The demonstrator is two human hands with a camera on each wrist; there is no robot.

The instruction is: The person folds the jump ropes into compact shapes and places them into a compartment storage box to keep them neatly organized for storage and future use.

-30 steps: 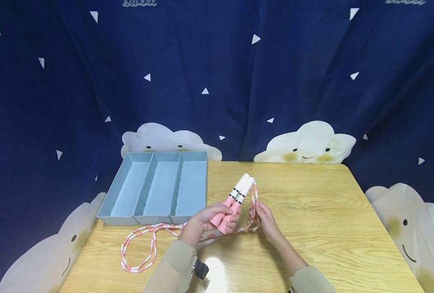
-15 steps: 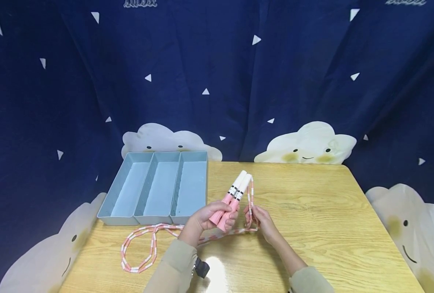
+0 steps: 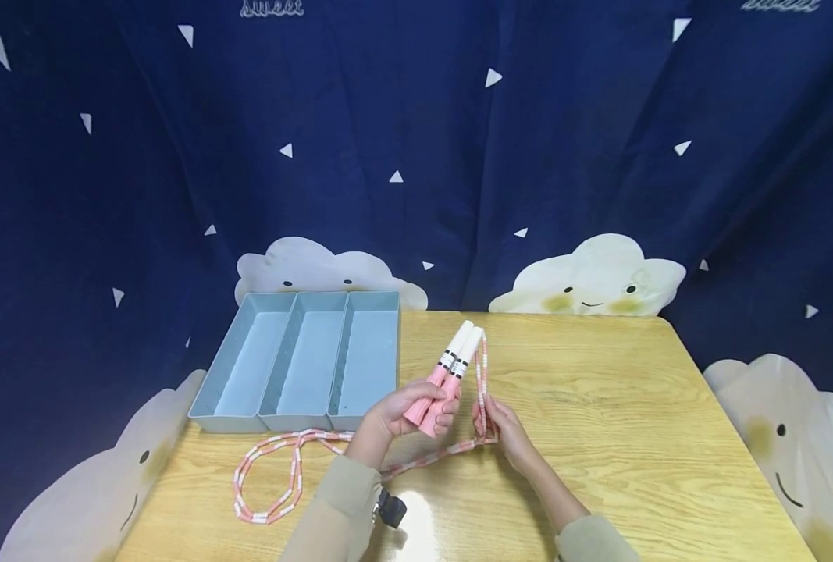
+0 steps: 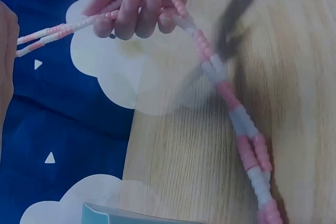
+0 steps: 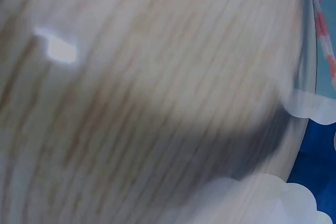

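Observation:
My left hand [image 3: 404, 410] grips the two pink-and-white handles [image 3: 465, 351] of a beaded jump rope side by side, white ends tilted up and away. From those ends the doubled rope [image 3: 482, 367] drops to my right hand [image 3: 506, 429], whose fingers curl round its strands. In the left wrist view these curled fingers [image 4: 139, 17] show clearly, with the pink and white beads [image 4: 228, 95] slanting down from them. The remaining rope passes behind the left forearm and lies in a loop [image 3: 258, 517] at the table's left. The right wrist view shows only some beads [image 5: 322, 24].
A light blue tray [image 3: 304, 423] with three long compartments stands at the back left of the wooden table [image 3: 620, 414]. Behind the table hangs a dark blue curtain [image 3: 444, 195] with clouds and triangles. A small black object [image 3: 391, 509] shows beside the left sleeve.
My left hand has lifted the handles slightly away from me. Between my right hand and the left forearm the rope has straightened. The loop on the table lies still.

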